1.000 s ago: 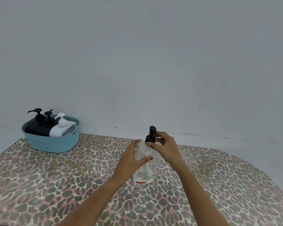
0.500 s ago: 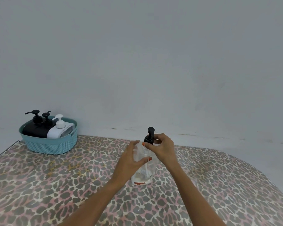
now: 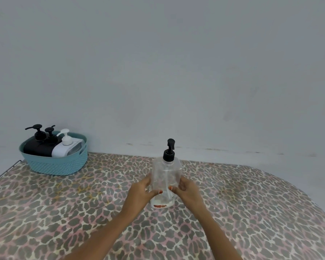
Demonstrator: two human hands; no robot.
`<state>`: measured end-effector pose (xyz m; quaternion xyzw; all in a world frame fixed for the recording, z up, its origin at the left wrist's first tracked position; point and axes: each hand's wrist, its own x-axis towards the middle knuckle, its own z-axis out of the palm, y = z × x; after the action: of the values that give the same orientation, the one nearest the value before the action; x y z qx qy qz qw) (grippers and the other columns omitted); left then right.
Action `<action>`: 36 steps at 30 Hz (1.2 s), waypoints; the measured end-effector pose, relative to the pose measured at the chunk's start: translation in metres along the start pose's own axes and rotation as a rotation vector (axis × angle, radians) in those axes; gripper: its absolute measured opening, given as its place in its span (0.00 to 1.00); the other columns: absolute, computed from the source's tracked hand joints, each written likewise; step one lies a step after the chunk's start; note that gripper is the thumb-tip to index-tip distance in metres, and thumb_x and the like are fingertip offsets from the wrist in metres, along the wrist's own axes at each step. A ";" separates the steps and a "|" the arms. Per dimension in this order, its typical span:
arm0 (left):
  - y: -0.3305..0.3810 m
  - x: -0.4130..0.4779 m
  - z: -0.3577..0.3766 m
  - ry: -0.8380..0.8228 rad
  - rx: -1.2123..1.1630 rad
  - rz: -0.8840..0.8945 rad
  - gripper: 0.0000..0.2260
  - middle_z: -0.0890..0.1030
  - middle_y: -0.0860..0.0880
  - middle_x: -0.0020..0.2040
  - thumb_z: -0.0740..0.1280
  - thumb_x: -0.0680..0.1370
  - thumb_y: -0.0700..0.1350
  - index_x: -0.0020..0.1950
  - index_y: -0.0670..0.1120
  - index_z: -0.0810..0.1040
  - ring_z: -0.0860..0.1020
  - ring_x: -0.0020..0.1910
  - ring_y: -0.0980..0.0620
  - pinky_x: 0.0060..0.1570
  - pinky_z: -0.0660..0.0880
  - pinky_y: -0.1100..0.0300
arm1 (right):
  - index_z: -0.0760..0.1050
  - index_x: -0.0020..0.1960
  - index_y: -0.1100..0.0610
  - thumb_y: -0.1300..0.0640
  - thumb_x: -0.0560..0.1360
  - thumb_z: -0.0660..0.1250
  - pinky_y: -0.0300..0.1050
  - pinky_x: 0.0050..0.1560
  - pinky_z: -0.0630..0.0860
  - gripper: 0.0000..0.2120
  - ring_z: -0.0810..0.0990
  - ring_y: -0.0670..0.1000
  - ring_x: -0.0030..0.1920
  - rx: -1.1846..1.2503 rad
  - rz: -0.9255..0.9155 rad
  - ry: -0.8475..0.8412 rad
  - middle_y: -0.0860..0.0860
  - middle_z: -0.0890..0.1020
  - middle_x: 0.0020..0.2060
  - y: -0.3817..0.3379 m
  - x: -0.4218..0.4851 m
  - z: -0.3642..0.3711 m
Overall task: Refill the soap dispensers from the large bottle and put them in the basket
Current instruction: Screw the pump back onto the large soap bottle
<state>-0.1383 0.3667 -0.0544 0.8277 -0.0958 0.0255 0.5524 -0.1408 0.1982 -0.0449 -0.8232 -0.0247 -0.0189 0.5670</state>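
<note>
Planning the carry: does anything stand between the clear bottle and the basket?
Nothing visible: only bare cloth lies between bottle and basket. Three dispensers already crowd the basket, though.

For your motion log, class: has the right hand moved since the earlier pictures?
Yes. The right hand went down the bottle, from the pump to its side.

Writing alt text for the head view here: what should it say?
A person's left hand and right hand grip the sides of a clear pump bottle standing upright on a leopard-print table. Far left, a teal basket holds two black dispensers and one white dispenser.
</note>
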 end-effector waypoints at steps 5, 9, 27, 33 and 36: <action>0.004 0.003 0.007 0.026 -0.004 0.001 0.26 0.76 0.58 0.52 0.72 0.71 0.43 0.67 0.48 0.70 0.76 0.55 0.60 0.50 0.72 0.75 | 0.75 0.57 0.63 0.61 0.73 0.68 0.25 0.36 0.71 0.14 0.77 0.37 0.36 -0.104 0.024 0.095 0.45 0.80 0.38 0.008 0.005 0.005; 0.016 0.015 0.017 0.004 -0.008 0.011 0.23 0.76 0.59 0.52 0.72 0.71 0.41 0.65 0.48 0.72 0.75 0.53 0.64 0.45 0.68 0.81 | 0.73 0.61 0.61 0.63 0.73 0.67 0.34 0.47 0.76 0.16 0.81 0.49 0.50 -0.042 0.031 0.136 0.49 0.81 0.48 0.008 0.008 -0.010; 0.084 0.142 0.194 -0.152 -0.074 0.062 0.22 0.82 0.45 0.54 0.73 0.70 0.41 0.62 0.42 0.73 0.79 0.52 0.54 0.48 0.74 0.70 | 0.71 0.64 0.60 0.67 0.73 0.66 0.36 0.52 0.74 0.19 0.78 0.48 0.52 0.071 0.010 0.508 0.45 0.78 0.48 0.063 0.062 -0.180; 0.084 0.180 0.247 -0.149 -0.064 0.041 0.24 0.81 0.42 0.54 0.74 0.69 0.43 0.63 0.42 0.72 0.79 0.55 0.48 0.56 0.77 0.55 | 0.70 0.65 0.57 0.65 0.75 0.63 0.22 0.44 0.71 0.18 0.76 0.44 0.51 -0.010 0.005 0.531 0.45 0.77 0.51 0.091 0.091 -0.222; 0.085 0.194 0.263 -0.134 -0.020 0.064 0.24 0.81 0.42 0.55 0.74 0.69 0.45 0.63 0.43 0.73 0.79 0.55 0.47 0.56 0.77 0.51 | 0.68 0.67 0.57 0.65 0.75 0.63 0.32 0.52 0.71 0.20 0.74 0.44 0.53 -0.003 0.022 0.545 0.45 0.76 0.53 0.104 0.102 -0.234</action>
<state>0.0195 0.0676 -0.0501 0.8186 -0.1591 -0.0131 0.5517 -0.0332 -0.0551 -0.0527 -0.7888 0.1379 -0.2336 0.5515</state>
